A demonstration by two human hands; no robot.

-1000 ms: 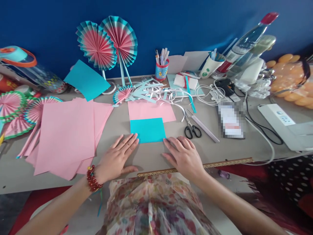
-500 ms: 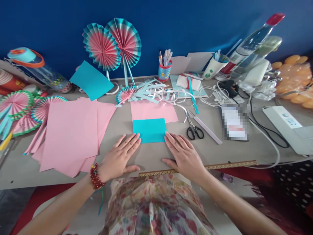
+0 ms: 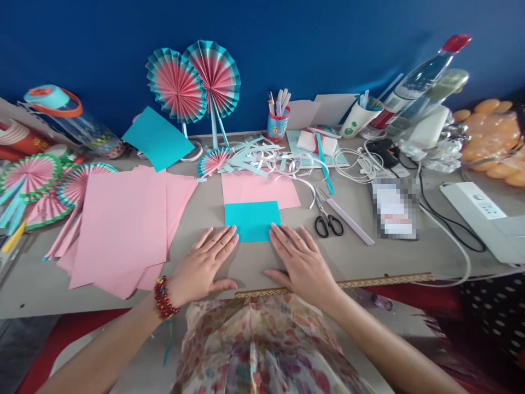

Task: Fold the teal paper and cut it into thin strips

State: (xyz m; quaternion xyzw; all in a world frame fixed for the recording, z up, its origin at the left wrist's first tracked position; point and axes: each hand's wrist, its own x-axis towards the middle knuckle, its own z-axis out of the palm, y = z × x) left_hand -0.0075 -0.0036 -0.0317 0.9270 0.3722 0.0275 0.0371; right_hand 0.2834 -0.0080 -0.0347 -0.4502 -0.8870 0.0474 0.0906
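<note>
Pressing lightly with straight, unclenched fingers (image 3: pixel 223 239) of the left hand (image 3: pixel 197 271) and right hand (image 3: pixel 302 267), gripping nothing, on the near corners of a small turquoise rectangular paper sheet (image 3: pixel 252 216), apparently to steady it on the grey surface (image 3: pixel 248 265). Overlapping, beyond, the near edge of a flat pink paper sheet (image 3: pixel 262 189). To the right, black-handled metal scissors (image 3: pixel 326 217), seemingly for easy reach. Compared with half a second ago, reaching farther over the turquoise with the right fingertips.

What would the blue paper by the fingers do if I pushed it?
The blue paper looks thin, so it's probably light and might bend or crease. It lies flat, so it would likely slide rather than roll.
</note>
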